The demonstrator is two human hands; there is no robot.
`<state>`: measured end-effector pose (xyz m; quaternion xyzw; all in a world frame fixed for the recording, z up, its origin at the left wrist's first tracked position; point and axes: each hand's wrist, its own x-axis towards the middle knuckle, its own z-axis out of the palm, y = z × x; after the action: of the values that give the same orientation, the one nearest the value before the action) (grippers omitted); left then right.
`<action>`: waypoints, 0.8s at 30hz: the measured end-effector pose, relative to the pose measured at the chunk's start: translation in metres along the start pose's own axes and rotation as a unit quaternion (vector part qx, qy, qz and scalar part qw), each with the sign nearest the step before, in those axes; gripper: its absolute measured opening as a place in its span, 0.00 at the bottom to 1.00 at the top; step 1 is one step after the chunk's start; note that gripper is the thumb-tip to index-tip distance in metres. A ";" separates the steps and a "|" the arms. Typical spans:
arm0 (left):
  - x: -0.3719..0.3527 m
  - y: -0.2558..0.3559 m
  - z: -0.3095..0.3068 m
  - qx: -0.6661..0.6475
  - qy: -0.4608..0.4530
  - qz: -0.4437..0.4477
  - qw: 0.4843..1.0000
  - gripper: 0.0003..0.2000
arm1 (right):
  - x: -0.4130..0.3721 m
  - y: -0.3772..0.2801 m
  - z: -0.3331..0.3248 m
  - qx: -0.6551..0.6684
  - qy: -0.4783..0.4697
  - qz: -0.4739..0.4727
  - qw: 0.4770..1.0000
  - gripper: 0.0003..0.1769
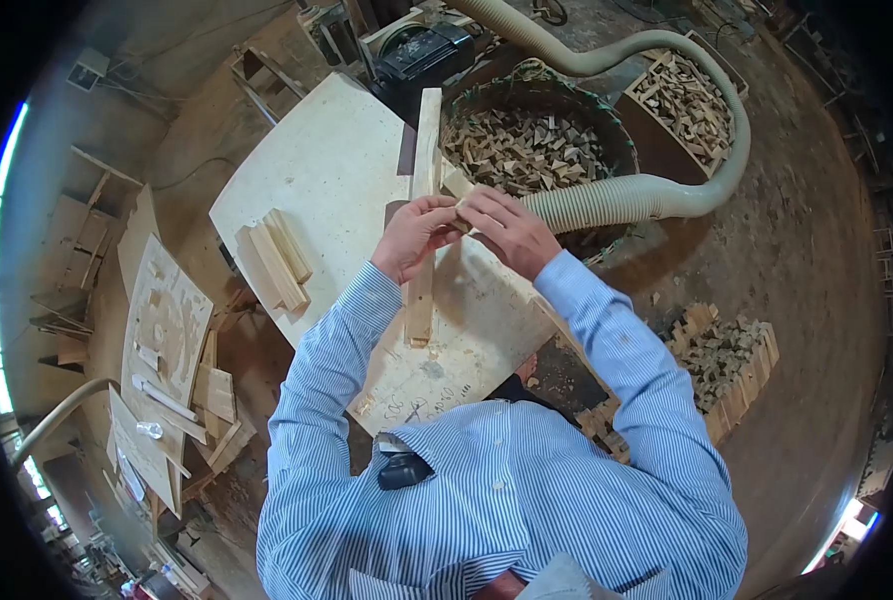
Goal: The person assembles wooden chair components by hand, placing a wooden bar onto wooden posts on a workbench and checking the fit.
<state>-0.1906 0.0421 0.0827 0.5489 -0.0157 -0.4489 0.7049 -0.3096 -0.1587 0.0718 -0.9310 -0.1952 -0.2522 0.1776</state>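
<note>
My left hand [414, 236] and my right hand [507, 230] meet above a pale work table [327, 170]. Both pinch a small wooden piece [460, 204] between their fingertips. Under the hands a long wooden strip [426, 150] lies across the table, running from the far edge toward me. Both arms wear blue striped sleeves.
A stack of short wooden slats [277, 262] lies on the table's left. A round basket of wood offcuts [527, 150] stands beyond the hands, a ribbed dust hose [657, 195] curving around it. More offcuts fill a crate [687, 100] and a floor pile [722, 350]. Boards clutter the left [167, 330].
</note>
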 end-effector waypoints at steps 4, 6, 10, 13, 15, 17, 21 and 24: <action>0.002 -0.005 -0.006 0.004 0.017 0.004 1.000 0.13 | 0.015 0.022 0.018 0.055 -0.030 0.022 0.998 0.24; 0.010 -0.013 -0.013 0.184 0.123 0.177 0.959 0.15 | 0.033 0.029 0.021 0.180 -0.023 0.294 0.938 0.24; 0.019 -0.030 -0.024 0.524 0.216 0.373 0.735 0.20 | 0.060 0.090 0.061 0.372 0.086 0.471 0.795 0.28; 0.031 -0.040 -0.022 0.580 0.221 0.361 0.696 0.24 | 0.066 0.117 0.093 0.312 0.072 0.438 0.840 0.30; 0.040 -0.047 -0.021 0.590 0.220 0.356 0.690 0.25 | 0.073 0.118 0.098 0.328 0.057 0.445 0.832 0.30; 0.051 -0.056 -0.023 0.601 0.219 0.353 0.683 0.27 | 0.075 0.123 0.106 0.326 0.033 0.428 0.842 0.29; 0.062 -0.066 -0.022 0.610 0.210 0.352 0.678 0.31 | 0.068 0.123 0.109 0.361 -0.028 0.461 0.810 0.29; 0.064 -0.063 -0.015 0.637 0.210 0.340 0.659 0.33 | 0.061 0.136 0.124 0.378 -0.032 0.453 0.806 0.30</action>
<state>-0.1833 0.0127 -0.0026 0.8998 -0.3351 0.0685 0.2708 -0.1501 -0.2057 -0.0270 -0.7803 0.1636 -0.0189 0.6033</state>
